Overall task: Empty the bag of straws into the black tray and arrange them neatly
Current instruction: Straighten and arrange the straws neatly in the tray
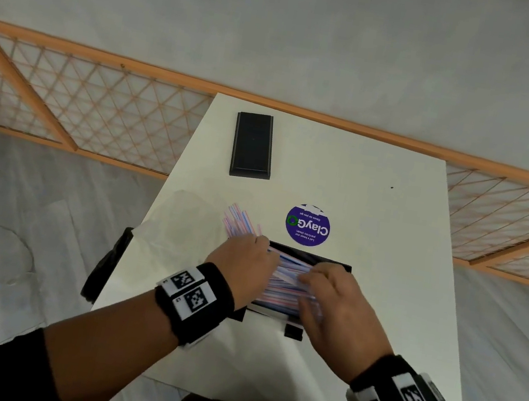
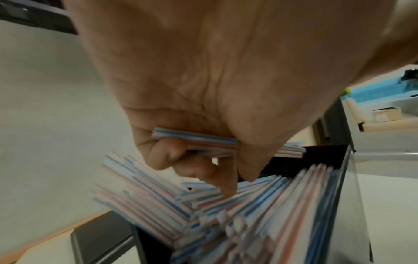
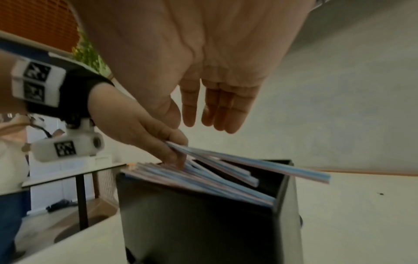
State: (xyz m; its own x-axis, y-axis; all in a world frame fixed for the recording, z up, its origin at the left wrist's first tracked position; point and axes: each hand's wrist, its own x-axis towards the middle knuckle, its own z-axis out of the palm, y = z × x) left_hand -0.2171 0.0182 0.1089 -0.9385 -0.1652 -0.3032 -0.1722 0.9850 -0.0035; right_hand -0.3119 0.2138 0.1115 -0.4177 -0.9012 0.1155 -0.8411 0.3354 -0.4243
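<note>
A black tray [image 1: 332, 265] near the front of the white table holds a pile of pink, blue and white striped straws [image 1: 280, 286]. They lie crossed and uneven in it [image 2: 260, 214]. My left hand [image 1: 250, 248] is at the tray's left end and pinches a small bundle of straws [image 2: 196, 141], which slants over the tray [image 3: 260, 167]. My right hand [image 1: 316, 279] hovers over the tray's right part, fingers [image 3: 226, 110] straight and holding nothing. More loose straws [image 1: 239, 219] lie on the table left of the tray, beside the crumpled clear bag [image 1: 177, 217].
A second black rectangular tray or lid [image 1: 253, 144] lies at the far left of the table. A round purple sticker [image 1: 307, 224] sits behind the tray. A small black block [image 1: 293, 331] lies at the tray's front edge. A dark object [image 1: 107, 265] hangs at the table's left edge.
</note>
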